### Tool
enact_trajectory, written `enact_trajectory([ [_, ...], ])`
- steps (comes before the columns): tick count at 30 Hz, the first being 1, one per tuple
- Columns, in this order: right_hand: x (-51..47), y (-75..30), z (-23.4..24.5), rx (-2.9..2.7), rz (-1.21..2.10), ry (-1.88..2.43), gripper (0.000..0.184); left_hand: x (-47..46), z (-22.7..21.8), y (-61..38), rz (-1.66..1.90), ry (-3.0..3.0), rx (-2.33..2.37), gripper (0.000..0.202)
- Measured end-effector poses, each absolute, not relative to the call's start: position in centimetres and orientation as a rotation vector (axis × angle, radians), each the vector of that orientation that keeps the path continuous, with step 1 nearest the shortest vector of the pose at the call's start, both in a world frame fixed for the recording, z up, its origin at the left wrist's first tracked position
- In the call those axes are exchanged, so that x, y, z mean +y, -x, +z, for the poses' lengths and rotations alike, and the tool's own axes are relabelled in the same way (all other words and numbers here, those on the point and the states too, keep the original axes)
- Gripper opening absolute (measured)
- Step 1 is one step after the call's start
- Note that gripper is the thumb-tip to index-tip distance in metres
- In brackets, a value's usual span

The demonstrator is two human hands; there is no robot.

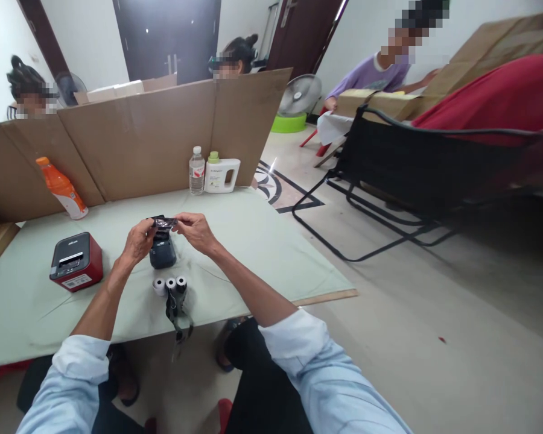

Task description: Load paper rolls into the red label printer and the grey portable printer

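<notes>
My left hand (pixel 140 240) and my right hand (pixel 196 232) pinch opposite ends of a dark, shiny strip of film (pixel 165 223), stretched between them. Right below it a small dark handheld printer (pixel 163 254) rests on the table, its upper part covered by the film and my left fingers. Nearer to me stand three white paper rolls (pixel 170 283) in a row, with crumpled black wrapping (pixel 177 307) hanging toward the table edge. To the left of my left hand sits a red and black label printer (pixel 76 261).
A cardboard screen (pixel 140 141) runs along the table's back. Before it stand an orange bottle (pixel 62 188), a clear water bottle (pixel 196 172) and a white jug (pixel 221 175). A black folding chair (pixel 402 163) is at right. Other people sit beyond.
</notes>
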State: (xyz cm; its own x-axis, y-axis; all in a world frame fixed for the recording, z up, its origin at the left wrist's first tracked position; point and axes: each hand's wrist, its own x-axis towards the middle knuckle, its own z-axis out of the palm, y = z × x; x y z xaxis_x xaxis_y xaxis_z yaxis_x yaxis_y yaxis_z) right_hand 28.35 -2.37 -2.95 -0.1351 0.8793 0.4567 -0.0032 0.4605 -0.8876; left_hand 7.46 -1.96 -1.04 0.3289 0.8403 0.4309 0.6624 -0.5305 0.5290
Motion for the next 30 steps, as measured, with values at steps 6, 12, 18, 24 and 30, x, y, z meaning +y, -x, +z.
enact_trajectory([
  [6,-10.0,-33.9,-3.7,-1.537,0.784,0.935,0.025,-4.2,0.7,-12.4,0.678,-2.421,1.147,0.019],
  [12,-17.1,-36.5,-8.0,-1.686,0.772,1.127,0.025,-5.9,-1.7,-16.1,0.144,-2.656,0.987,0.017],
  [18,-20.9,-36.4,-10.5,-1.816,0.842,1.167,0.044,-7.8,-4.6,-17.7,-0.071,-2.76,0.938,0.015],
  [24,-21.7,-36.5,-10.6,-1.897,0.866,1.041,0.061,-8.7,-4.6,-17.7,-0.165,-2.741,0.93,0.013],
  [30,-22.5,-37.8,-11.3,-1.897,0.983,1.13,0.089,-8.2,-3.0,-15.7,0.07,-2.532,0.889,0.028],
])
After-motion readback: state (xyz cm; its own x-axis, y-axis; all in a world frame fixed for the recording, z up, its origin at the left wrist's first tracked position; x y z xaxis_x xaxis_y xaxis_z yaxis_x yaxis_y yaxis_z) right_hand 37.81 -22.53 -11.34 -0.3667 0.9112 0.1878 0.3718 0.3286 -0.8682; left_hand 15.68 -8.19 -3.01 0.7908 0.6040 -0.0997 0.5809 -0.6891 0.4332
